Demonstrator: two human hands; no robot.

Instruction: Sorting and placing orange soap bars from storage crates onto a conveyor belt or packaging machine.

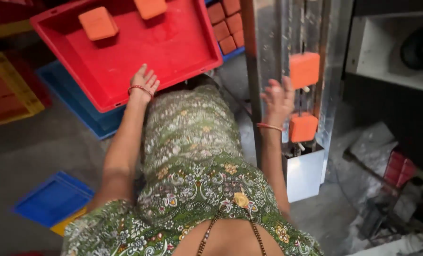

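My left hand [144, 81] rests with fingers spread on the near rim of a red tray [173, 52]; it holds nothing. Two orange blocks [98, 22] lie on the tray's far side. My right hand [278, 98] is raised, fingers apart, in front of a shiny metal machine [297, 28]. Just right of that hand, one orange block [304, 69] sits in the machine's vertical channel, and a second orange block [303, 127] sits below it. Both wrists wear thin red bangles.
A blue tray [74, 99] lies under the red one. Behind it stands a blue tray of several orange blocks [226, 23]. A blue lid [53, 199] lies on the grey floor at left. Yellow crates [12, 90] stand far left. Clutter and a white box [391, 52] fill the right.
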